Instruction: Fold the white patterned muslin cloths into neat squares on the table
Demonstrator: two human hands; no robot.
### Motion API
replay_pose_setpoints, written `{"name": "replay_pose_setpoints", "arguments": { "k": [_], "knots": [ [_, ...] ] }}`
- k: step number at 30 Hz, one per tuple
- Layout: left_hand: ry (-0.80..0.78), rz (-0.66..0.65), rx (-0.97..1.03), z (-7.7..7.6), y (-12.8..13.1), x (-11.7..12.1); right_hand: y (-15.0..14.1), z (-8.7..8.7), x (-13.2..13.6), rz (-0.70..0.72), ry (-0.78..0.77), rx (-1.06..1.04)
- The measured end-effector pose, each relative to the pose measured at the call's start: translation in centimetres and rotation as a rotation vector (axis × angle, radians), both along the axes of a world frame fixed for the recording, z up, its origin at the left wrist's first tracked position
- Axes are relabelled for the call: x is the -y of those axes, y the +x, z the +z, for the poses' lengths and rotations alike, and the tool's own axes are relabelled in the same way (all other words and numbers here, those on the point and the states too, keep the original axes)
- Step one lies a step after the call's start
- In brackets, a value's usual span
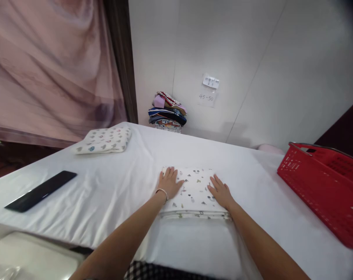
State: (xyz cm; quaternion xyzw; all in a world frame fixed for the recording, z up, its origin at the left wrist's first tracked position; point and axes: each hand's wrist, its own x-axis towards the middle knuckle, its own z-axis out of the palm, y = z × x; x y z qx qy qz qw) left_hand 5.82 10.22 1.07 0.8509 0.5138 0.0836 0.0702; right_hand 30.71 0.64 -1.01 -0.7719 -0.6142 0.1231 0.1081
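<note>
Nearest my feed: black-and-white checked fabric [155, 271], bottom edge, on the near side of the folded cloth. That white cotton-like cloth with small printed motifs [195, 194], my landmark, lies flat on the white-sheeted table [246, 171]. Left hand [169, 184], palm down on its left side, fingers slightly spread, thumb out; right hand [221, 192] on its right side, fingers parted, pinching nothing. Left of it: glossy black flat slab [42, 191]. Farther, back-left: folded white leaf-print fabric [106, 140]. Right: red perforated plastic basket [319, 190]. Beyond: multicoloured clothes pile [167, 112] by the wall.
</note>
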Motion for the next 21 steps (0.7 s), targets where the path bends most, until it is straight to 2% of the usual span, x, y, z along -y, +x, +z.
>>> {"name": "replay_pose_setpoints", "arguments": {
  "k": [2,4,6,8,12,16,18,21],
  "knots": [
    [0.023,-0.012,0.005,0.6,0.1,0.8,-0.1,0.2,0.0,0.003,-0.001,0.002],
    [0.103,-0.089,0.026,0.7,0.0,2.3,0.0,0.3,0.1,0.004,-0.007,0.014],
    [0.175,-0.22,0.046,0.3,-0.4,4.0,0.0,0.3,0.2,0.006,-0.019,0.03],
    [0.177,-0.272,0.052,-0.4,-1.0,5.4,0.1,0.4,0.2,0.012,-0.047,0.046],
    [0.164,-0.245,0.062,-1.2,-1.6,6.2,-0.6,1.9,-0.6,0.028,-0.11,0.138],
    [0.147,-0.229,0.077,-0.9,-1.5,6.3,-3.0,3.5,-2.4,0.135,0.064,0.216],
    [0.147,-0.215,0.087,-0.6,-1.5,6.6,-4.3,3.4,-3.2,0.186,0.107,0.201],
    [0.108,-0.206,0.095,-0.1,-1.6,6.9,-5.6,2.2,-3.6,0.214,0.069,0.191]
  ]
}}
